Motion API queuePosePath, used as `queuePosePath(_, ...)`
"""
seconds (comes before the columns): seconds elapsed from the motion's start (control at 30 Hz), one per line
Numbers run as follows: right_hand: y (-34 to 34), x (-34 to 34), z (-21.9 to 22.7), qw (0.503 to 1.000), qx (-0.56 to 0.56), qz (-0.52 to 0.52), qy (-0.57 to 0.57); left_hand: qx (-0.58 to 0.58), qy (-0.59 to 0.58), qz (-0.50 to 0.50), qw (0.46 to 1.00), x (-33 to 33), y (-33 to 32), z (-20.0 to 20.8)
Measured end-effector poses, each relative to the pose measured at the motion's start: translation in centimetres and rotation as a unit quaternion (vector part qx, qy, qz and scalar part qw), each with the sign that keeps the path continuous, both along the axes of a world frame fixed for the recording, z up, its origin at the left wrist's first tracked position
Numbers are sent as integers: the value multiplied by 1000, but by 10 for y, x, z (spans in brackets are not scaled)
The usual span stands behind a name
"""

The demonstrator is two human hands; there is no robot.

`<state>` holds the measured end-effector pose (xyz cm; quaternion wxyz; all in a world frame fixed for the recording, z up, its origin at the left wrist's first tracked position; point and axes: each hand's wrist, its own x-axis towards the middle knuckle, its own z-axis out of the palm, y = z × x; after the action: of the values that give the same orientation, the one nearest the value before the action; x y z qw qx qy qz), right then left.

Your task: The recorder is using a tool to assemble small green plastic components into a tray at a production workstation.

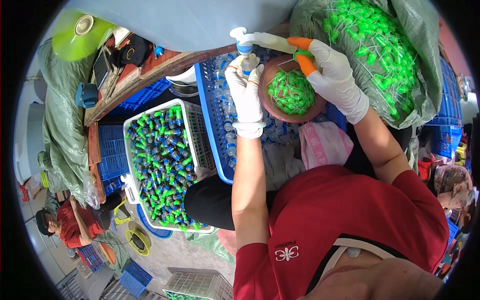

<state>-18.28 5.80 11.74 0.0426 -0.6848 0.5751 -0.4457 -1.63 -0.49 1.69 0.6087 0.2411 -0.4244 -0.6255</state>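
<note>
My left hand (243,87), in a white glove, grips a small clear bottle (247,65) upright. A blue collar (244,48) and a small white flared piece (238,33) show above it; how they join is hard to make out. My right hand (332,70) is gloved too, with orange covers on two fingers. Its thumb and a finger pinch a green plastic piece (302,54) with a thin pale stem, while its index finger reaches out to the blue collar. Below lies a reddish-brown bowl (263,95) of green stemmed pieces (290,92).
Under the bowl, a blue crate (210,115) holds many clear bottles. To its left stands a white basket (192,117) of green-topped bottles. A grey-green sack (430,65) of green pieces is at the far right. One other person (75,222) sits at lower left.
</note>
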Motion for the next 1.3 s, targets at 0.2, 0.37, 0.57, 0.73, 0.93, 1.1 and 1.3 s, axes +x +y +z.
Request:
queuePosePath(0.2, 2, 0, 3, 999, 14, 4, 28, -1, -8, -6, 1000, 0, 0, -1)
queuePosePath(0.37, 3, -1, 3, 999, 38, 8, 38, 3, -33, 1, 999, 1, 0, 0)
queuePosePath(0.57, 1, -1, 2, 999, 22, 1, 35, -2, -29, -2, 1000, 2, 0, -2)
queuePosePath(0.73, 3, -1, 4, 998, 36, 6, 43, 1, -23, -4, 1000, 3, -2, -6)
queuePosePath(0.93, 16, 8, 8, 997, 31, -11, -65, -30, -88, 17, 996, 9, 1, -19)
queuePosePath(1.1, 21, 13, 3, 995, 102, -4, -11, -50, -147, -32, 987, 12, 28, -22)
queuePosePath(1.3, 10, 13, -40, 995, 15, 77, 69, 64, -77, -121, 988, 10, 56, -5)
